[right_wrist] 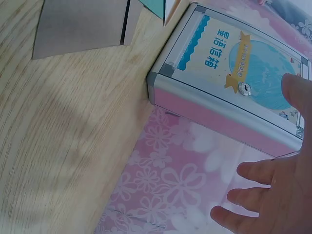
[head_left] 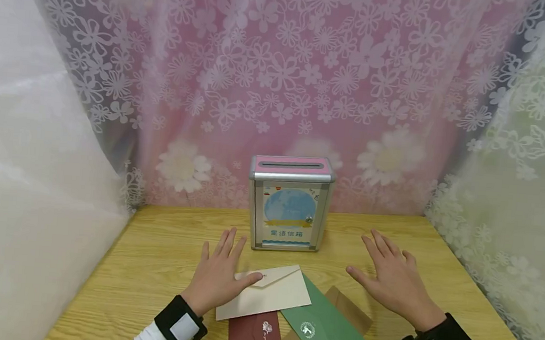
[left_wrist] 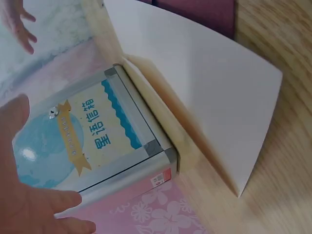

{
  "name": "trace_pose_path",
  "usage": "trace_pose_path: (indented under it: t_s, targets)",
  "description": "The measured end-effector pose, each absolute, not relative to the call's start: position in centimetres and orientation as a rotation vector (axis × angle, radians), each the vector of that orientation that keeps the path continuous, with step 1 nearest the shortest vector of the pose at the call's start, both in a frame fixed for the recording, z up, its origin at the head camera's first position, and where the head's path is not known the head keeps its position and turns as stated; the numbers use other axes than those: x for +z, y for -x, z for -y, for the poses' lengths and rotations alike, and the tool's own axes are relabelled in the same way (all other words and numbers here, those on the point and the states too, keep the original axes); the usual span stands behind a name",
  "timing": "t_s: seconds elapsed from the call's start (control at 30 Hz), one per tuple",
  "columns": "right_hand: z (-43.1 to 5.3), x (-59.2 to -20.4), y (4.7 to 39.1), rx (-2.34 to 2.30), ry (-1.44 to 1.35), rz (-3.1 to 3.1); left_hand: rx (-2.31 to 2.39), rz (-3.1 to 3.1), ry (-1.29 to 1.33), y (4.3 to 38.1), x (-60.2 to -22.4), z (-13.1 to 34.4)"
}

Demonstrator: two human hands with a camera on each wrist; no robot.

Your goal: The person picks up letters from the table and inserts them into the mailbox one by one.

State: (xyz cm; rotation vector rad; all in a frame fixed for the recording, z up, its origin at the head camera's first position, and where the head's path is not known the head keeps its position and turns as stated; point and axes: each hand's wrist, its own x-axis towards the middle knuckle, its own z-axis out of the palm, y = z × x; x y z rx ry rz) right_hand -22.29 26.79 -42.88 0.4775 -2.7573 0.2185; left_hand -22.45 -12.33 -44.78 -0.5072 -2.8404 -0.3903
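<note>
My left hand point(head_left: 218, 279), fingers spread, hovers over the left end of a cream envelope point(head_left: 270, 292) and holds nothing. Over the wood to the right, my right hand point(head_left: 395, 281) has its fingers spread too, with nothing in it. Between and beyond the hands stands an upright mailbox point(head_left: 290, 206), silver-framed with a pink slotted top and a small lock on its front. The cream envelope partly covers a dark red envelope point(head_left: 252, 334). Beside them a green envelope point(head_left: 329, 326) lies across a brown envelope point(head_left: 350, 310). In the left wrist view the cream envelope point(left_wrist: 204, 83) stands out pale before the mailbox.
The wooden table point(head_left: 176, 232) ends at the back against a pink curtain point(head_left: 279, 85) with white flowers, right behind the mailbox. A whitish sheet point(head_left: 37, 162) closes the left side, and a pale floral curtain point(head_left: 524, 211) hangs along the right edge.
</note>
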Motion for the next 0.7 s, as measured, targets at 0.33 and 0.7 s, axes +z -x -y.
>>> trace_pose_path:
  t_s: [0.33, 0.7]
  targets:
    - [-27.1, -43.1, 22.0, 0.221, -0.479, 2.734, -0.317, 2.990, 0.611, 25.3, -47.5, 12.1]
    - [-27.0, -43.6, 22.4, 0.214, -0.484, 2.743, -0.217, 3.034, 0.711, 27.4, -49.2, 11.3]
